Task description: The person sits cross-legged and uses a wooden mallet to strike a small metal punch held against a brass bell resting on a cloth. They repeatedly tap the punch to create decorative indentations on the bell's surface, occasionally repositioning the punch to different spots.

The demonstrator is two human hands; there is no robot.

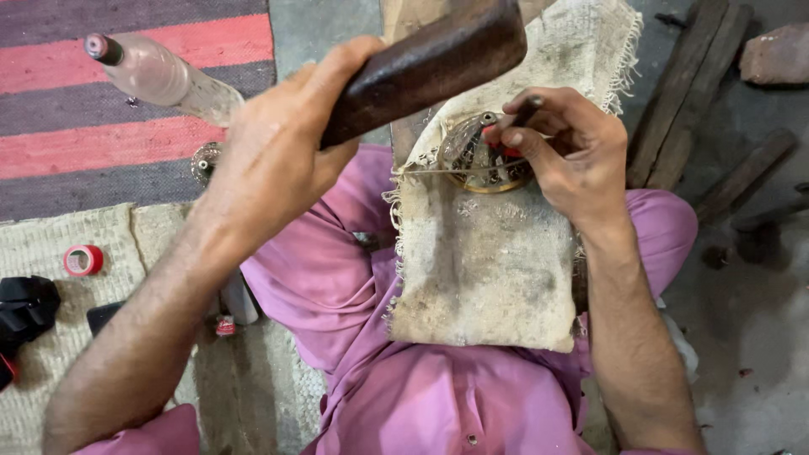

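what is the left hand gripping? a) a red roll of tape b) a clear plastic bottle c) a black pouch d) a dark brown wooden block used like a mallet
d: the left hand is wrapped around the dark brown wooden block, raised above the round engraved brass piece on the beige cloth, while the right hand holds a thin tool against that piece.

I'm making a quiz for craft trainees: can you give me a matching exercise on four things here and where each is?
1 mallet
2 metal disc
3 tape roll
4 bottle

a on the mat, far left
b on the cloth, under the right hand
c lying on the striped rug
d raised in the left hand

Pairs: 1-d, 2-b, 3-a, 4-c
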